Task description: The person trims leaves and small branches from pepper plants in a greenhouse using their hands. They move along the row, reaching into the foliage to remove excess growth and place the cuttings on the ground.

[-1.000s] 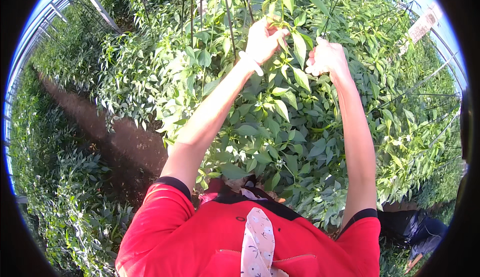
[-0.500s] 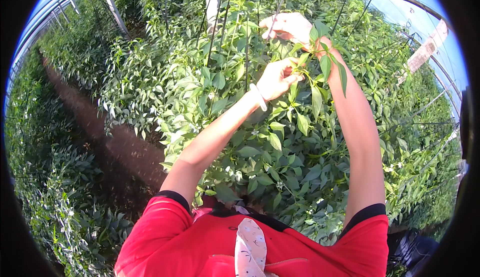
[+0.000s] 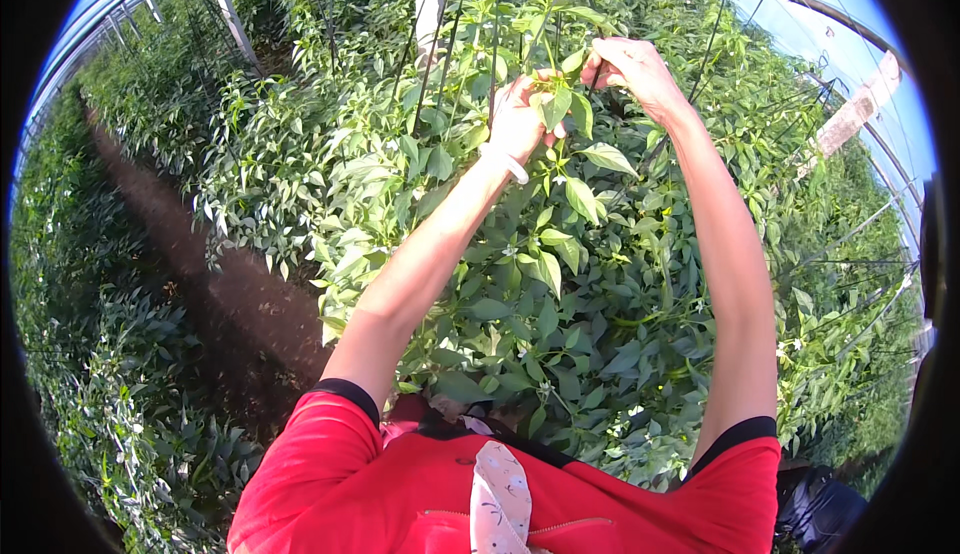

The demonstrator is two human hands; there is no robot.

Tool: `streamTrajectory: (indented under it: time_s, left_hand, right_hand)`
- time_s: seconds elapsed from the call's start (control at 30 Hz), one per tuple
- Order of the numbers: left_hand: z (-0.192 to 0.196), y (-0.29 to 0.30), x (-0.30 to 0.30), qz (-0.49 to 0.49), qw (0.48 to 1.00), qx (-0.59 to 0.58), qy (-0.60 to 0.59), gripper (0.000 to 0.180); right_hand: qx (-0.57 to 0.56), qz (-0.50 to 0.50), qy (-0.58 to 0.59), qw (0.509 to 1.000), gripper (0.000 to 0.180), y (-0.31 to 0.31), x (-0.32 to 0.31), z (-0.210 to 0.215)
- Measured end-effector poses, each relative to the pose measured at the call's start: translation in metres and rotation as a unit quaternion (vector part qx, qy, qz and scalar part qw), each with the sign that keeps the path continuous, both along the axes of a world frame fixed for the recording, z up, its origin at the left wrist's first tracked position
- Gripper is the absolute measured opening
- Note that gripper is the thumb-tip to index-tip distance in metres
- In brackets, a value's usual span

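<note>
My left hand (image 3: 520,119), with a white band at its wrist, is closed around a leafy pepper stem (image 3: 556,104) near the top of a plant. Leaves cover part of its fingertips. Just to the right, my right hand (image 3: 635,69) is raised at about the same height, thumb and fingers pinched together. A short piece of dark string seems to show at those fingertips. Below both hands the pepper plant (image 3: 560,254) spreads wide, with long green leaves and a few small white flowers.
Dark support strings (image 3: 493,64) run up through the foliage. A pale post (image 3: 428,4) stands beyond my hands, and another post (image 3: 855,109) leans at right. A bare soil path (image 3: 250,304) lies to the left between rows. A dark shoe (image 3: 825,504) shows at lower right.
My right hand has come back from beyond the stem to its right side, its fingers now pinched. My left hand has shifted slightly left and up with the stem.
</note>
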State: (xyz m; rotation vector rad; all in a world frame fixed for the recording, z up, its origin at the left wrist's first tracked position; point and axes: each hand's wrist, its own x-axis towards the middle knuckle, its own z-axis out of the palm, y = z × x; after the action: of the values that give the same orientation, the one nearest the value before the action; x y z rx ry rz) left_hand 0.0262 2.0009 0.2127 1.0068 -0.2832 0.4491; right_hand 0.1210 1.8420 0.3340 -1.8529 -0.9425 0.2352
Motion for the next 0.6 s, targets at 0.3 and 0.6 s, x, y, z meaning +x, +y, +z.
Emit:
streamTrajectory:
  time_s: [0.3,0.6]
  left_hand:
    - [0.024,-0.01,-0.002,-0.071,0.994,-0.08,0.008,0.025]
    - [0.037,-0.011,-0.005,-0.033,0.994,0.092,0.046,0.028]
  right_hand:
    - [0.043,0.119,0.015,0.992,0.032,0.012,-0.014,0.036]
    - [-0.166,0.015,-0.347,0.923,0.029,0.024,-0.016,0.063]
